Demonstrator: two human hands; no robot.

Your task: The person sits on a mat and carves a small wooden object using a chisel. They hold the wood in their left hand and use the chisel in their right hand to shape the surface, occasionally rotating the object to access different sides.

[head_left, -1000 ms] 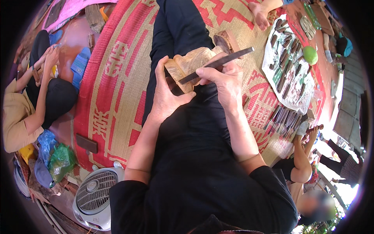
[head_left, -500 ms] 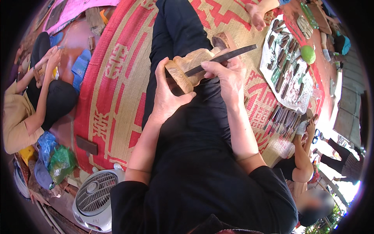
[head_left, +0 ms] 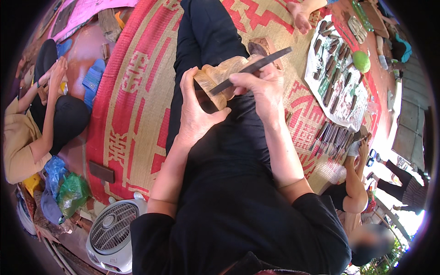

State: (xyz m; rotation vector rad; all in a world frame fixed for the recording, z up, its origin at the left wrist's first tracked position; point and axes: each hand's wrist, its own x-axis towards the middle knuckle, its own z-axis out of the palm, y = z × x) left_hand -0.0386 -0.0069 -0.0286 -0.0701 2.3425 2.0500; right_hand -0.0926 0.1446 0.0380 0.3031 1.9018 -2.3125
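Observation:
A pale carved wooden piece (head_left: 222, 72) with rounded, wavy contours lies over my dark-trousered legs. My left hand (head_left: 195, 110) clasps its near left end, thumb below and fingers along the upper edge. In my right hand (head_left: 266, 94) is a flat, dark file (head_left: 270, 58), pinched between thumb and fingers. The file lies slantwise across the carving, its lower left end on the wood near the end block. Some of the right fingers are hidden behind the file and the wood.
A red and straw mat (head_left: 137, 105) spreads under me. To the right, many carving tools (head_left: 337, 59) lie on a white sheet (head_left: 311, 68), with a green round fruit (head_left: 361, 61) beside them. A grey-white fan (head_left: 110, 229) stands lower left. Other people sit at both sides.
The file has slid down and left across the wood, my right hand moving with it. My left hand keeps its grip on the carving, nearly still.

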